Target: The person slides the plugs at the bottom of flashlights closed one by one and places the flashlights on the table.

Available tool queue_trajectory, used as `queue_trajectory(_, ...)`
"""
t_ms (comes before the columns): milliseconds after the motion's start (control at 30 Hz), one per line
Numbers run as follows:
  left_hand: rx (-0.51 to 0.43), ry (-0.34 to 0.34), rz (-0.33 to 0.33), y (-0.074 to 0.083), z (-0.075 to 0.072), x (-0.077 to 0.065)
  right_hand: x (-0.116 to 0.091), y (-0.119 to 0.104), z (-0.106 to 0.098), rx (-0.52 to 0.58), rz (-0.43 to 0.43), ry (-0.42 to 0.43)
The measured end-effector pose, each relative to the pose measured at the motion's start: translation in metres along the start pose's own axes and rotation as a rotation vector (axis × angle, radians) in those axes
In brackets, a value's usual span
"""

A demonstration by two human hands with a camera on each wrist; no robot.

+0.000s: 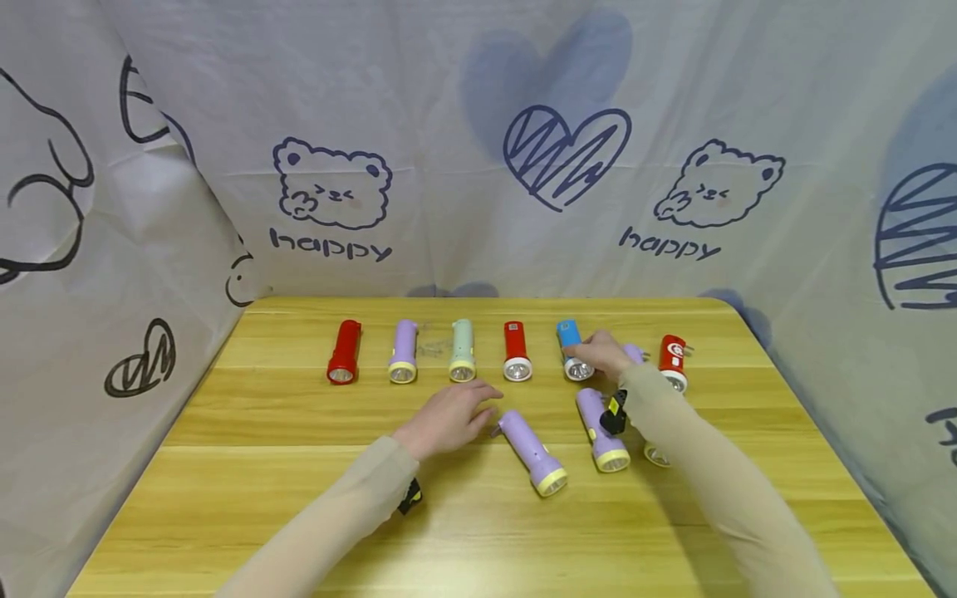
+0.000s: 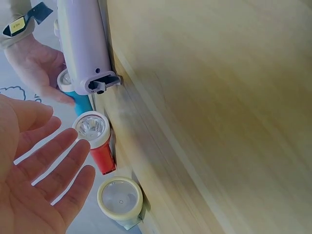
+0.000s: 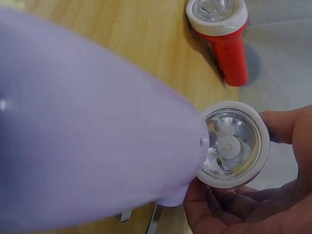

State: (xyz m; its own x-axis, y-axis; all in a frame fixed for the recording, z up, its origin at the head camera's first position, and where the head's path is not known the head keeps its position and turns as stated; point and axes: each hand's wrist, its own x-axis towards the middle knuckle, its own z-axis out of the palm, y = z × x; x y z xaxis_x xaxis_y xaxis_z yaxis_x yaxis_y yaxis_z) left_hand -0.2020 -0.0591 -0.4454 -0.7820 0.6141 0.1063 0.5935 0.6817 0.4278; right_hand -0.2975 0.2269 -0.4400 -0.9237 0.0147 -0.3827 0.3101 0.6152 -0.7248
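Note:
My right hand [image 1: 607, 355] pinches the white-rimmed head of a blue flashlight [image 1: 568, 334] at the back of the table. Thumb and fingers curl round that lens [image 3: 229, 147] in the right wrist view. My left hand [image 1: 447, 418] hovers over the middle with fingers loosely spread and holds nothing. Just right of it lies a purple flashlight [image 1: 529, 448] with a yellow head and its plug prongs folded out. Another purple flashlight [image 1: 594, 415] lies below my right wrist, which partly covers it.
Along the back lie a dark red flashlight [image 1: 345, 349], a purple one [image 1: 404, 345], a green one [image 1: 463, 345] and a red one with a white rim [image 1: 515, 340]. A red flashlight [image 1: 673, 353] lies at right. My right forearm partly hides others. A printed cloth [image 1: 449, 199] hangs behind the wooden table [image 1: 299, 482].

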Motion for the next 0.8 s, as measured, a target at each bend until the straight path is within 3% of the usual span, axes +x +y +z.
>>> queue_trajectory(800,-0.013,0.004,0.007,0.002,-0.0003,-0.0004,0.0,0.0067,-0.0052,-0.131,-0.051,0.03)
